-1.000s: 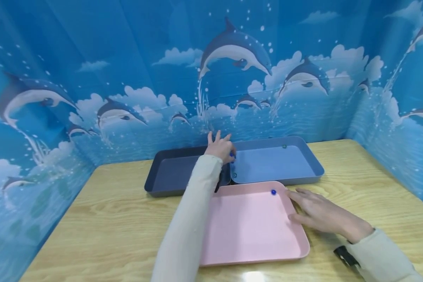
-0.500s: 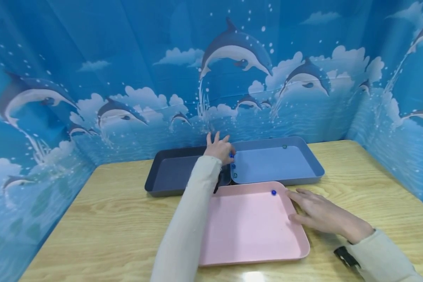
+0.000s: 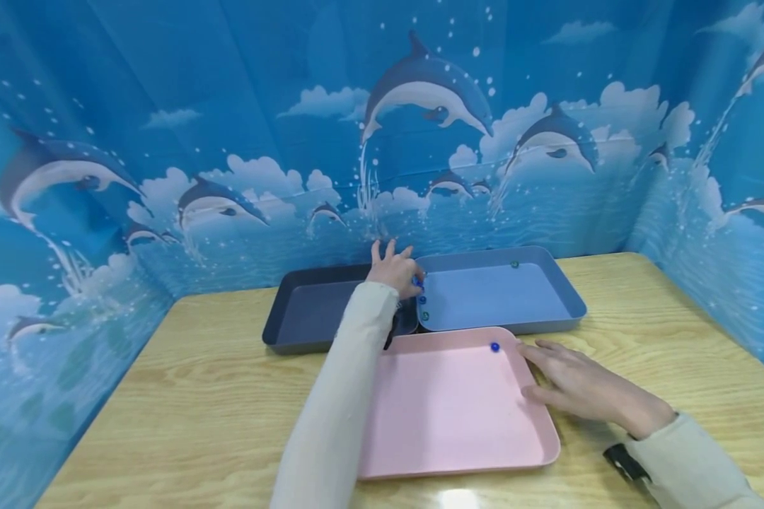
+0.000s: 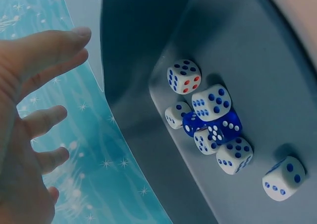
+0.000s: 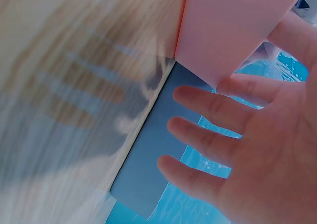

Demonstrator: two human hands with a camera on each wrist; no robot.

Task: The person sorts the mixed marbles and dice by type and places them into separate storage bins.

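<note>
My left hand (image 3: pixel 395 274) reaches over the line where the dark tray (image 3: pixel 276 311) meets the blue tray (image 3: pixel 566 300). Its thumb and index finger are close together at the blue tray's left end, beside blue marbles (image 3: pixel 422 300); whether they pinch one is hidden. The left wrist view has the other fingers spread, near several white dice (image 4: pixel 211 103) and blue dice (image 4: pixel 225 127) in the dark tray. My right hand (image 3: pixel 573 382) has its fingers extended and its fingertips at the right rim of the pink tray (image 3: pixel 458 463). One blue marble (image 3: pixel 495 347) lies in that tray's far right corner.
Two green marbles lie in the blue tray: a near-left one (image 3: pixel 425 316) and a far one (image 3: pixel 514 264). All three trays stand on a wood-grain table (image 3: pixel 184 396). A dolphin-print curtain (image 3: pixel 293 177) surrounds the table's back and sides.
My left hand shifts very slightly left, and the blue marble below its fingertips has come more clearly into sight. The right hand stays in place.
</note>
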